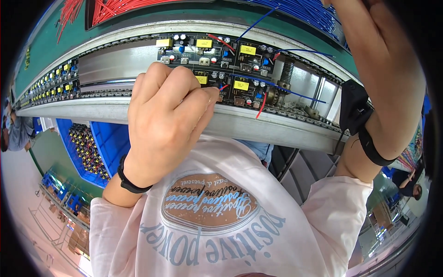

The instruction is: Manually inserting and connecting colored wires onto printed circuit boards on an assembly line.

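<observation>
My left hand (168,108) is closed in a pinch over the near row of circuit boards. Its fingertips are at a short red wire (224,87) on a black circuit board (201,79) with a yellow transformer, and the hand covers part of that board. To its right is another board (241,86), with a blue wire (300,93) and a red wire (261,107) sticking out. My right arm (369,41) reaches to the far right, beside a bundle of blue wires (300,16). Only a bit of my right hand (328,2) shows at the top edge; its fingers are cut off.
The boards sit on a chain conveyor with a metal rail (92,107) along its near side. Red wires (124,10) lie beyond it. A blue bin (108,141) of boards stands below left. A black device (354,104) is by my right arm. People are in the background.
</observation>
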